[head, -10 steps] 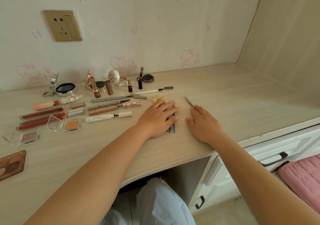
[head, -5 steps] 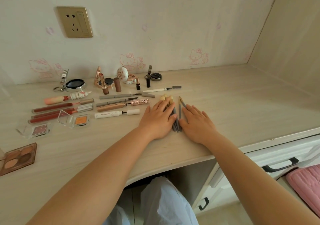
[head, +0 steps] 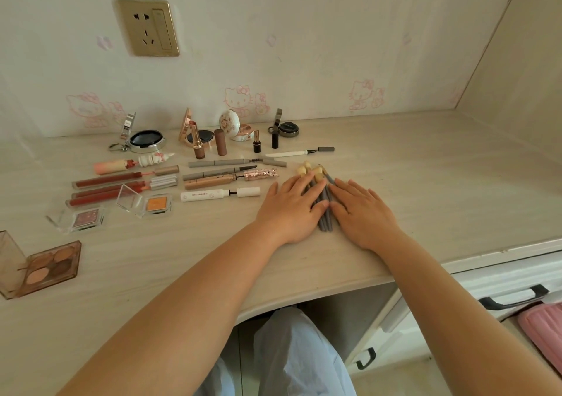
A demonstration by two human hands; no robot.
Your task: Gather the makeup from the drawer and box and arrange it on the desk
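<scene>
Brush bundle: several thin grey-handled makeup brushes with pale yellow sponge-like tips, lying on the desk near its front edge, tips pointing toward the wall. Exact count unclear; at least 4 tips show.

Left hand lies flat, fingers extended over the left side of the bundle, touching it. Right hand lies flat just right of the bundle, its inner edge against the handles. Neither hand is clenched; both palms are down and appear to press the brushes together from 2 sides rather than grasp them.

Handling, as a judgement: handles look light, stiff, smooth and round, so likely to roll apart if the hands part. Tips look soft and easily squashed; best taken by the mid-handle, as a bunch.

Relative to the bundle:
- Just left: white tube, matte, cylindrical, its cap separated.
- Further left: 3 red lip gloss sticks, glossy, clear-walled.
- Left and nearer: orange eyeshadow pot, clear hard plastic, lid open.
- Behind, by the wall: white round compact, open; likely fragile at the hinge.
- Far left: brown palette, lid up.
</scene>
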